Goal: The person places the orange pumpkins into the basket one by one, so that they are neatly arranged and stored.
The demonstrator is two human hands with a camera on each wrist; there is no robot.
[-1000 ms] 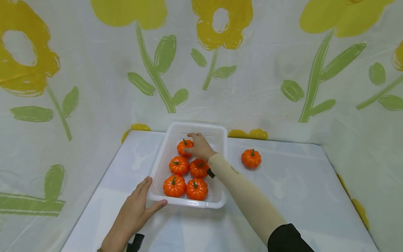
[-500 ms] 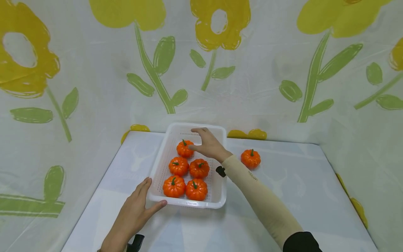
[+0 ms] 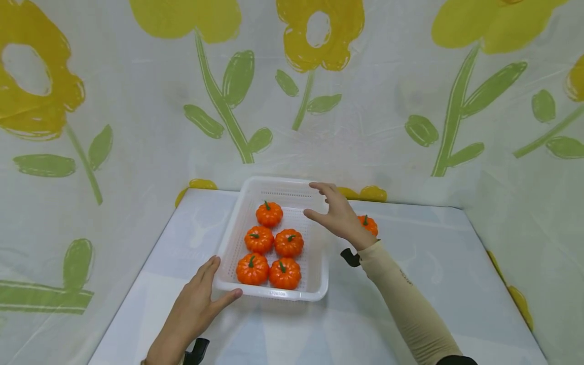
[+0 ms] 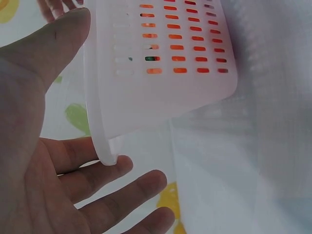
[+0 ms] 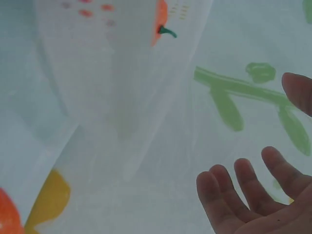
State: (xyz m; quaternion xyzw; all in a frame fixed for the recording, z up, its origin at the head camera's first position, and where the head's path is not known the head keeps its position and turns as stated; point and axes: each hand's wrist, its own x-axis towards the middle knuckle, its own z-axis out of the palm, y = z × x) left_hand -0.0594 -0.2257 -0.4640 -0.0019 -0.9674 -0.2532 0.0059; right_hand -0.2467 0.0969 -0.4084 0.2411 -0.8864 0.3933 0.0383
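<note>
A white plastic basket (image 3: 278, 293) with slotted walls stands on the table, several small orange pumpkins (image 3: 284, 274) with green stems inside it. My left hand (image 3: 193, 299) rests at its near left corner; in the left wrist view the thumb lies along the rim (image 4: 92, 97) and the other fingers spread loosely past the corner. Above the basket's right rim, my right hand (image 3: 337, 215) has its fingers apart and holds nothing. One more pumpkin (image 3: 370, 224) sits on the table right of the basket, partly hidden behind that hand.
The white table (image 3: 424, 284) reaches back to a hanging cloth (image 3: 365, 116) printed with yellow flowers and green leaves. This cloth also encloses the left and right sides. The basket's far end lies near the table's back edge.
My right hand has let go of the rearmost pumpkin in the basket and moved right, out over the basket's right rim. The left hand and basket have stayed in place.
</note>
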